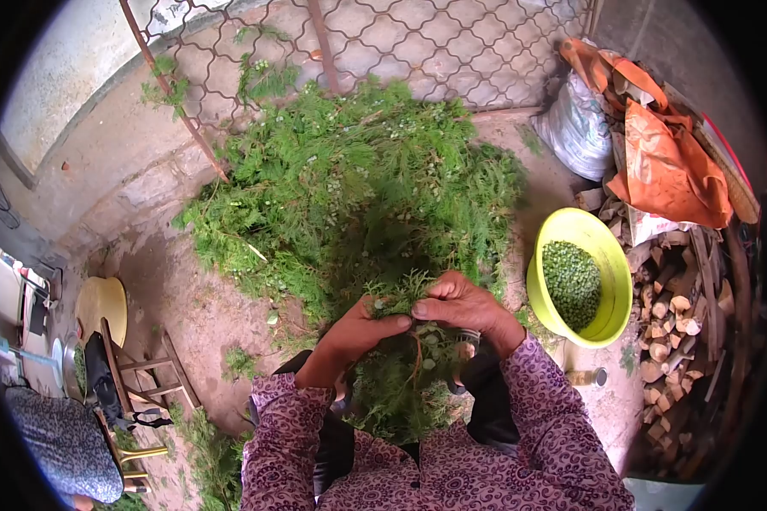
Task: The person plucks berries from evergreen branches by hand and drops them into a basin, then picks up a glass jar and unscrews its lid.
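My left hand [354, 330] is closed around a leafy evergreen branch [418, 359] bearing small green cones, held above my lap. Close against it, my right hand [475, 308] has thumb and fingers pinched on the same branch near its top; any cone between those fingertips is hidden. Just beyond my hands, a large heap of cut evergreen branches [349, 170] dotted with pale green cones covers the ground. To the right stands a yellow-green bucket [612, 294], partly filled with loose green cones [569, 281].
A metal lattice gate [426, 43] closes off the far side. At right are stacked firewood [669, 341], a white sack [578, 123] and orange sacking [669, 162]. A small jar [586, 377] lies below the bucket. At left are a wooden stool [149, 375] and another person [60, 443].
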`<state>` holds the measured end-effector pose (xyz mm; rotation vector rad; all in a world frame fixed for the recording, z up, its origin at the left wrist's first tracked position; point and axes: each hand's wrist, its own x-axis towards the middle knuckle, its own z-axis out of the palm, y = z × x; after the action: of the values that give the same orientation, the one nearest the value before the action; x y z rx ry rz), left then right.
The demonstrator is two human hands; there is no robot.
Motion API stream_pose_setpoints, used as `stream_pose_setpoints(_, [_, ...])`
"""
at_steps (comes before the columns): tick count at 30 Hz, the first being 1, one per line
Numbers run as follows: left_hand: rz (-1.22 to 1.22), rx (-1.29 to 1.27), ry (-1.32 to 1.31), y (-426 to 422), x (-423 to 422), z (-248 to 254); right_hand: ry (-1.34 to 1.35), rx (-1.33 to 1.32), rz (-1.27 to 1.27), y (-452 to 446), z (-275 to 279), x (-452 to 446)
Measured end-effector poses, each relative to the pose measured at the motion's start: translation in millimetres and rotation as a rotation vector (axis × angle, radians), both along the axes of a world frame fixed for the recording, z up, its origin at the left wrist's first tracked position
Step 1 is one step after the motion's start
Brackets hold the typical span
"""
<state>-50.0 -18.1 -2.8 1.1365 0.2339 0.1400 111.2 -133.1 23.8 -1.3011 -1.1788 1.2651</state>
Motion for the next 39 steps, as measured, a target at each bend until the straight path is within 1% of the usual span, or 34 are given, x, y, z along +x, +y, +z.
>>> stream_pose_setpoints(2, [-0.066,-0.078,-0.045,2.4,-3.6,0.8,0.039,-0.009,-0.013,-0.4,-3.2,-2.9])
stream_pose_setpoints(4, [-0.063,-0.092,-0.022,3.0,-6.8,2.6,0.078,-0.018,-0.025,-2.4,-6.9,-12.8])
stream_pose_setpoints(6, [-0.057,-0.108,0.001,3.8,-12.4,6.2,0.066,0.189,-0.410,-3.3,-9.8,-29.7])
stream_pose_setpoints(7, [-0.077,-0.092,0.016,4.5,-15.9,8.9,0.066,0.188,-0.408,-4.2,-12.7,-23.7])
stream_pose_setpoints(9, [-0.094,-0.075,0.028,4.3,-19.7,9.7,0.819,0.197,0.019,-4.5,-21.6,0.0])
stream_pose_setpoints(10, [-0.050,-0.083,0.019,2.4,-21.7,8.3,0.892,0.307,0.090,-1.1,-24.7,4.9])
stream_pose_setpoints(11, [-0.007,-0.091,0.010,1.4,-23.3,7.7,0.891,0.307,0.092,-4.2,-25.4,8.2])
stream_pose_setpoints(13, [-0.010,-0.087,0.039,3.4,-23.6,9.9,0.915,0.083,-0.047,-8.6,-13.1,6.7])
stream_pose_setpoints(14, [-0.014,-0.084,0.068,4.3,-23.6,10.9,0.691,0.178,-0.163,-4.4,-19.8,2.1])
stream_pose_setpoints(17, [0.005,-0.052,0.001,5.0,-21.3,5.3,0.668,0.163,-0.113,0.8,-19.8,1.7])
stream_pose_setpoints(19, [-0.013,-0.043,0.004,6.5,-22.3,5.7,0.707,0.159,-0.122,0.4,-22.4,4.8])
stream_pose_setpoints(21, [-0.032,-0.035,0.010,6.6,-23.1,6.4,0.661,-0.045,-0.210,-1.1,-19.0,8.1])
stream_pose_setpoints(22, [-0.014,-0.035,0.007,5.4,-23.3,7.3,0.662,-0.045,-0.210,0.4,-19.3,4.8])
stream_pose_setpoints(24, [0.006,-0.036,0.004,5.6,-22.8,5.9,0.410,0.018,-0.237,4.8,-20.9,-5.4])
stream_pose_setpoints(25, [0.000,-0.013,-0.009,7.2,-21.8,2.3,0.411,0.017,-0.236,5.4,-22.9,-7.2])
stream_pose_setpoints(27, [-0.005,0.009,-0.021,9.0,-20.5,-3.4,0.340,0.004,-0.135,6.9,-26.7,-9.7])
stream_pose_setpoints(28, [0.007,0.025,-0.018,9.5,-19.9,-5.6,0.379,0.029,-0.114,7.0,-22.5,-11.4])
stream_pose_setpoints(33, [0.019,0.035,-0.027,7.1,-15.1,-8.8,0.254,0.072,-0.169,7.7,-15.9,-14.4])
stream_pose_setpoints(35, [0.032,-0.023,0.042,4.7,-14.5,-3.9,0.227,0.075,-0.186,8.4,-17.0,-12.6])
stream_pose_setpoints(37, [0.012,-0.023,0.061,3.5,-13.5,-3.0,0.134,0.202,-0.150,10.3,-23.0,-8.4])
stream_pose_setpoints(38, [-0.002,-0.026,0.075,3.0,-12.3,-2.3,0.134,0.205,-0.156,7.8,-22.3,-5.0])
stream_pose_setpoints(39, [-0.008,-0.023,0.075,2.5,-10.6,-1.4,0.047,0.139,-0.145,3.3,-21.1,0.8])
